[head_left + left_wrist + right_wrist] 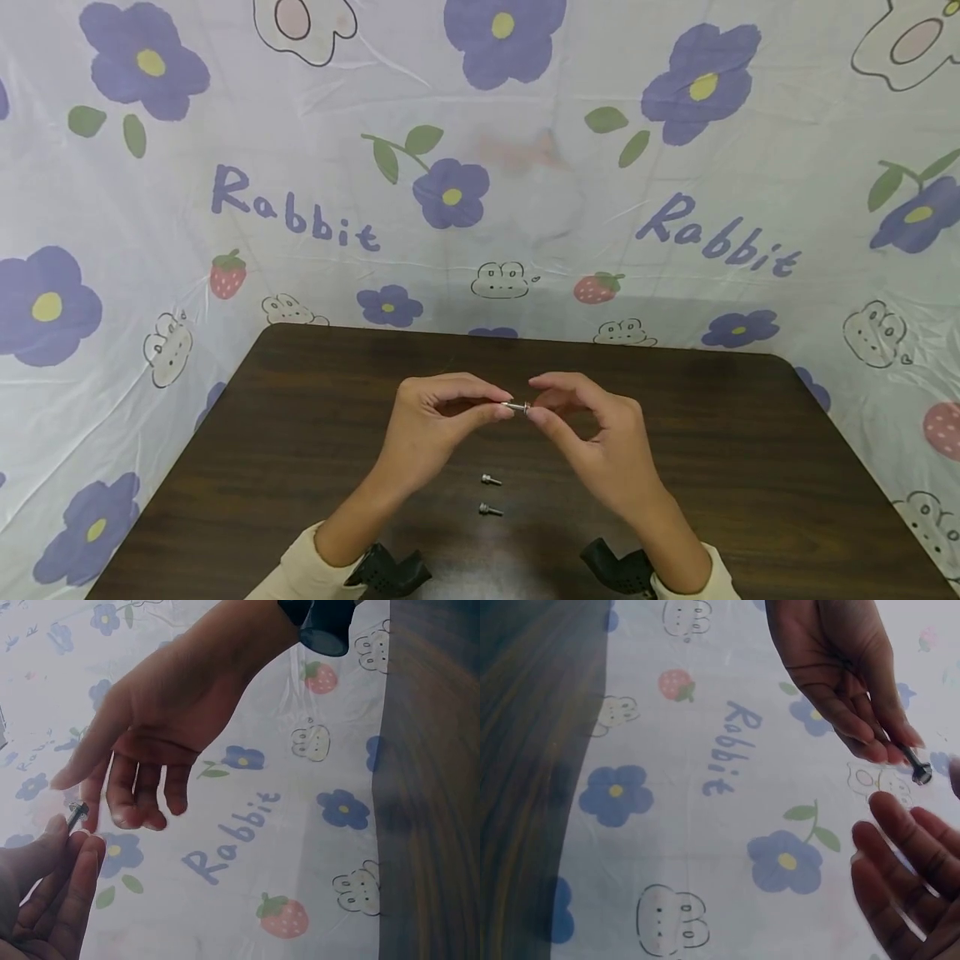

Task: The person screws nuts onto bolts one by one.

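Thumb and fingertips of my left hand (pixel 431 421) pinch the shank of a small metal bolt (pixel 517 407) above the table. Its wide end (pixel 922 774) points toward my right hand (pixel 600 433). In the right wrist view, the right hand (pixel 911 870) has its fingers parted, with the bolt's end near the gap between thumb and fingers. The left wrist view shows the bolt (pixel 77 813) standing out from the left hand's fingertips (pixel 88 844), right thumb apart from it. Two small metal screws, one farther (pixel 491 480) and one nearer (pixel 491 509), lie on the table below the hands.
The dark wooden table (pixel 300 450) has its far edge against a pale cloth (pixel 540 192) printed with flowers, rabbits and strawberries. The cloth also rises at both sides. A black wrist mount (pixel 390 572) sits on the left wrist, another (pixel 618 568) on the right.
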Demonstrator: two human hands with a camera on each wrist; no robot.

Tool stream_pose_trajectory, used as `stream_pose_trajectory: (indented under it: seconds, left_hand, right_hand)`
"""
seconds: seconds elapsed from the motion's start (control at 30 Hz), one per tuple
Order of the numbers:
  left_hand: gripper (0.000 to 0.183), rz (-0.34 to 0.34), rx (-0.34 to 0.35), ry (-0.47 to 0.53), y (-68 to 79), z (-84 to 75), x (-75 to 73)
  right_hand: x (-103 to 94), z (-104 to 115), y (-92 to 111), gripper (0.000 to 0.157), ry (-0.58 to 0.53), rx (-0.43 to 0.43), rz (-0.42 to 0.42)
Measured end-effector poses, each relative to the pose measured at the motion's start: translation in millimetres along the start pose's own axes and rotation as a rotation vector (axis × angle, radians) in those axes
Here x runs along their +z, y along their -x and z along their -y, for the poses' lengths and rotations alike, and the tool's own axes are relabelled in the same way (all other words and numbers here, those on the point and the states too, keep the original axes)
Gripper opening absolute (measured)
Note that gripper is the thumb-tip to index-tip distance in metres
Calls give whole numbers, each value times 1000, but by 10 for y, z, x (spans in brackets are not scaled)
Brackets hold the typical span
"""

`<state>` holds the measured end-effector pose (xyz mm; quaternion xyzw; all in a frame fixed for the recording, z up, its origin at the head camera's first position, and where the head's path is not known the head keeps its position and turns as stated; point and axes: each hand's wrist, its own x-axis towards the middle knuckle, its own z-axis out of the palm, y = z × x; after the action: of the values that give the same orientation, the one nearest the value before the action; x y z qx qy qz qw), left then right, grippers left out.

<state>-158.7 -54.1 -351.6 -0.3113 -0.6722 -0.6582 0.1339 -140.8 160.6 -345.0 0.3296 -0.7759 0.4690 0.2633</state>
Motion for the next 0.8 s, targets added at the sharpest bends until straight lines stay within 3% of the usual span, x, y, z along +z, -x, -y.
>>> stream_pose_trajectory:
  seconds: [0.07,0.17,0.47,0.8]
  left_hand:
    - [10,-11,-5,-13,-6,-5,-21]
    - [10,-14,-11,-17,-9,-8,-37]
    - [10,14,-29,15,16,1,-11]
    - [10,20,-4,29,18,11,7]
  right_hand:
    - [-10,3,-9,45,-7,-45,-6]
    - [-10,6,-20,52,-27,-117,-2]
    - [10,-19,-25,43,-43,-200,-24]
    - [0,-18,-14,27,-38,-151,2]
